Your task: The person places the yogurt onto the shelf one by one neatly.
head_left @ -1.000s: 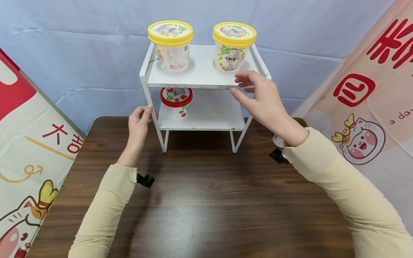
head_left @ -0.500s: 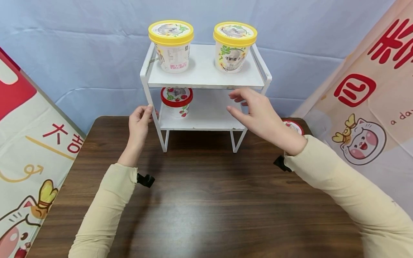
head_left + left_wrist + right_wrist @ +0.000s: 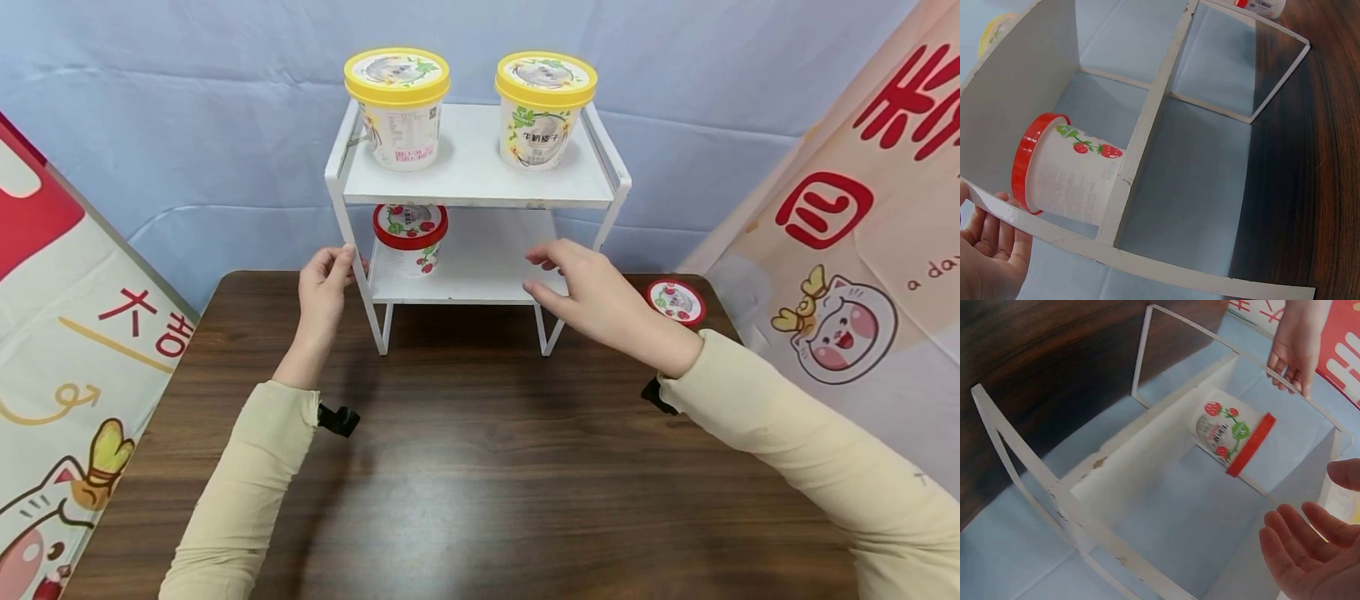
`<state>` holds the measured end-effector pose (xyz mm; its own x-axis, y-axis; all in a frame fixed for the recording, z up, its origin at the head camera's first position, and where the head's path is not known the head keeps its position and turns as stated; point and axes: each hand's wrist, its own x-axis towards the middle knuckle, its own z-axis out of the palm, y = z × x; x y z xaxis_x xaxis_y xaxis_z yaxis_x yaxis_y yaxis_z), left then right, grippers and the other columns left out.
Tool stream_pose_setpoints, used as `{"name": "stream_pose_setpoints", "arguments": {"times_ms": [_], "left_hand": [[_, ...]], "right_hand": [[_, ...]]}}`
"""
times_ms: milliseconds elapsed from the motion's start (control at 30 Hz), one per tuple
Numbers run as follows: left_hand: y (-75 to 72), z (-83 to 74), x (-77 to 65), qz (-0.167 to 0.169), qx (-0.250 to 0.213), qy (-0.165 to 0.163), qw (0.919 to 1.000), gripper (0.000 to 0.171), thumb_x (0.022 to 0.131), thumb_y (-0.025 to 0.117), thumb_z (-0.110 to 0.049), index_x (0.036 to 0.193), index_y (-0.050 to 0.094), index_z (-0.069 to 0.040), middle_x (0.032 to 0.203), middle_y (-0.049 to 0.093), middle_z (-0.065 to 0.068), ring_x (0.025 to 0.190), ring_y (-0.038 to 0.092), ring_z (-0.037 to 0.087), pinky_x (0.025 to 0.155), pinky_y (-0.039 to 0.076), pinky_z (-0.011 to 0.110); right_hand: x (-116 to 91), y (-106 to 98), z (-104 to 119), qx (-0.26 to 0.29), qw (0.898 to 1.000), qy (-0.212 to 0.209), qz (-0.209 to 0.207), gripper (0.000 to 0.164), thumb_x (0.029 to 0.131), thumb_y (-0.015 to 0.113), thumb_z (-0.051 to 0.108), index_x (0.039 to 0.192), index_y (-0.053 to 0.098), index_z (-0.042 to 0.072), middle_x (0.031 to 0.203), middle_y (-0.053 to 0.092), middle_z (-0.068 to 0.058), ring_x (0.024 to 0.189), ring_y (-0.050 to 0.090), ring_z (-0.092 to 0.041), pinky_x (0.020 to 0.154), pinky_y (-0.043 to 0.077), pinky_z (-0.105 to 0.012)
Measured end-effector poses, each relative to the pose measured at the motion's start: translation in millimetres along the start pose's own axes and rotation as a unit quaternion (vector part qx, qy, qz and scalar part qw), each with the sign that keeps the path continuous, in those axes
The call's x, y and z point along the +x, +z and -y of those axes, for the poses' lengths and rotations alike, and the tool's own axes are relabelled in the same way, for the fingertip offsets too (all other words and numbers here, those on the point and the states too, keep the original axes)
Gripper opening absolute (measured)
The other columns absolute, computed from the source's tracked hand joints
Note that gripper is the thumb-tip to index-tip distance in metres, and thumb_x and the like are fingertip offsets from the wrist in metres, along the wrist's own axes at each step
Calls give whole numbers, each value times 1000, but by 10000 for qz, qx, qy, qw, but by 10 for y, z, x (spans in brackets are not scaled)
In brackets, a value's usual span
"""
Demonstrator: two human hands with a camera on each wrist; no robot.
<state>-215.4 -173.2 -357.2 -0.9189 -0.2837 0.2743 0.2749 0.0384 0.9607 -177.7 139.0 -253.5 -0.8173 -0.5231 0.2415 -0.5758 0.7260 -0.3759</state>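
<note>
A white two-tier rack stands at the back of the table. My left hand holds its left front post, thumb in front and fingers behind. My right hand hovers by the lower tier's right side, fingers loosely bent and nothing in them. On the lower tier, at the left, sits a paper tub with a red lid and strawberry prints, also seen in the right wrist view. Two yellow-lidded tubs are on the top tier, a left tub and a right tub.
Behind my right forearm, another red-lidded tub stands on the brown wooden table, partly hidden. A blue cloth hangs behind the rack. Printed banners flank it, one at the left and one at the right.
My right hand has come down from beside the right yellow-lidded tub to the lower tier's height. The red-lidded tub behind that arm shows more. My left hand stays on the post.
</note>
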Motion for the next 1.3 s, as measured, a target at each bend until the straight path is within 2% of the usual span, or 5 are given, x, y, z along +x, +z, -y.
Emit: {"name": "stream_pose_setpoints", "arguments": {"times_ms": [233,433,667,1000,1300], "left_hand": [[1,-2,0,-21,14,27,10000,17,93,53,-22,81,56,-10,75,61,-7,75,57,8,71,47,21],[-3,-2,-1,-22,35,-1,10000,18,93,53,-23,83,56,-8,78,62,0,76,58,9,71,47,19],[-11,-16,-1,42,-15,-4,10000,16,93,52,-19,83,56,-8,73,62,-11,75,58,9,71,47,20],[29,-245,-107,119,-115,-42,9999,18,94,50,-14,85,57,1,73,61,-6,75,57,10,72,47,20],[-9,-31,-2,65,-38,-80,9999,18,94,52,-19,85,57,-3,75,61,-5,76,57,9,72,47,21]], "right_hand": [[-64,99,-82,-62,9996,-19,258,36,87,61,21,117,54,2,114,58,-10,103,54,-24,85,46,-40],[-107,196,-148,-200,9988,-58,454,36,87,61,22,115,55,1,112,59,-11,101,56,-25,84,46,-40],[-156,274,-204,-208,9981,-17,577,36,86,62,23,114,56,1,110,59,-12,100,57,-24,84,47,-40],[-235,401,-276,-251,9974,-29,678,34,87,61,24,114,57,4,110,60,-10,98,57,-22,82,47,-39],[-309,547,-372,-151,9961,52,868,34,86,62,23,113,57,2,109,61,-12,92,59,-21,80,48,-39]]}}
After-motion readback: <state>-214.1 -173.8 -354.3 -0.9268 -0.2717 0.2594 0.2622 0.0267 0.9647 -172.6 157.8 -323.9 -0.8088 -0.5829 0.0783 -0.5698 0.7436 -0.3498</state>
